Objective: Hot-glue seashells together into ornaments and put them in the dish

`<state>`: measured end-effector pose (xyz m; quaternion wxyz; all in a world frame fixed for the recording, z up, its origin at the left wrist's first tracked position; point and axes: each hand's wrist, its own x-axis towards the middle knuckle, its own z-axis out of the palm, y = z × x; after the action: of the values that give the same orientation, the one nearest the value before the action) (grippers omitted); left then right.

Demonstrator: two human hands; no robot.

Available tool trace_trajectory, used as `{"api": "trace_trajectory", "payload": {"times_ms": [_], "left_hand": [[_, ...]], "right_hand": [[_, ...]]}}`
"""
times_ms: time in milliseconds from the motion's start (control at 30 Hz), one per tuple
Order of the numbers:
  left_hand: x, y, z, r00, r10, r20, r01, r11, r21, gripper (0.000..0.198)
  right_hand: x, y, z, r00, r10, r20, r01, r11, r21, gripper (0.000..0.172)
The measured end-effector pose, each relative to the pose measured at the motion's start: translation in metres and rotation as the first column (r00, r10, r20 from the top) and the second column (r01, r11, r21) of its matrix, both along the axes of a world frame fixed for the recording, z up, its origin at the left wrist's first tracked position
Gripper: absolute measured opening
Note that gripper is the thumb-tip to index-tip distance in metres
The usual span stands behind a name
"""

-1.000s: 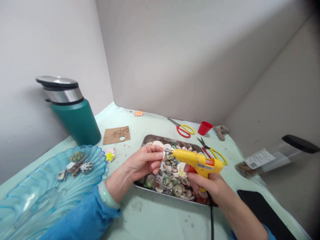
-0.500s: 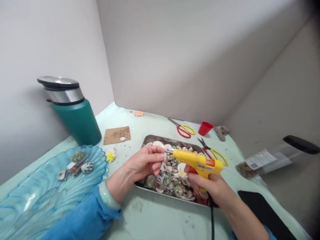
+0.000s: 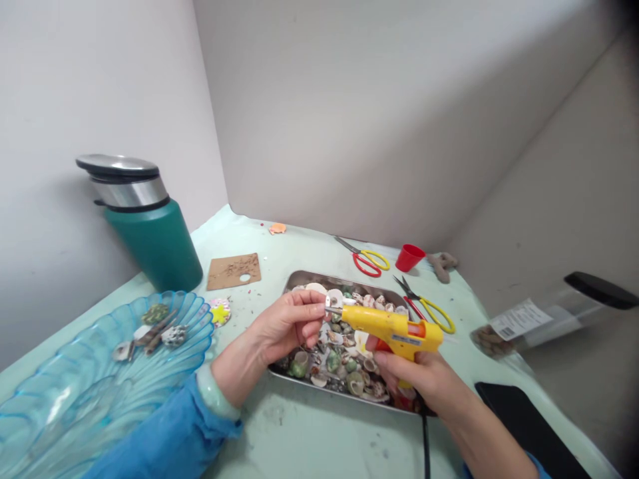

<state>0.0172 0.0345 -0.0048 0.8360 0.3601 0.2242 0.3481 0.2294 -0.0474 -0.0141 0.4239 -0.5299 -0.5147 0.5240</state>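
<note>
My right hand (image 3: 414, 372) is wrapped round the handle of a yellow glue gun (image 3: 384, 324), whose metal nozzle points left. My left hand (image 3: 289, 324) pinches a small white piece (image 3: 328, 303) between thumb and fingertips, right at the nozzle tip. Whether nozzle and piece touch is too small to tell. Both hands are above a metal tray (image 3: 329, 394) filled with shells, some green, some white, some speckled. A black cord (image 3: 426, 446) hangs down from the glue gun.
Left: a blue scalloped dish (image 3: 74, 399) with shells and sticks, and a green bottle (image 3: 154, 246). Behind: a brown card (image 3: 224, 271), scissors (image 3: 367, 261), more scissors (image 3: 424, 306) and a red cup (image 3: 410, 257). Right: a clear container (image 3: 549, 316) and a black flat object (image 3: 529, 426).
The glue gun in my right hand has shifted slightly left and down, its nozzle a little lower at my left fingertips. My left hand has barely moved.
</note>
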Motion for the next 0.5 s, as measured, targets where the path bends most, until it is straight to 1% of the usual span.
{"api": "trace_trajectory", "payload": {"times_ms": [100,300,500], "left_hand": [[-0.0007,-0.0013,0.0002,1.0,-0.015,-0.015,0.015,1.0,0.005,0.022],[-0.0012,-0.0013,-0.0011,0.999,-0.038,-0.034,0.039,0.999,0.021,0.021],[-0.0007,-0.0014,0.0002,0.999,-0.031,-0.04,0.032,0.999,0.027,0.021]], "right_hand": [[-0.0002,0.0007,-0.0013,1.0,-0.009,0.008,0.009,1.0,0.008,0.026],[-0.0005,0.0017,-0.0039,0.998,-0.028,-0.049,0.027,1.0,-0.007,0.03],[0.0,0.0018,-0.0036,0.999,-0.025,-0.024,0.025,1.0,0.002,0.028]]}}
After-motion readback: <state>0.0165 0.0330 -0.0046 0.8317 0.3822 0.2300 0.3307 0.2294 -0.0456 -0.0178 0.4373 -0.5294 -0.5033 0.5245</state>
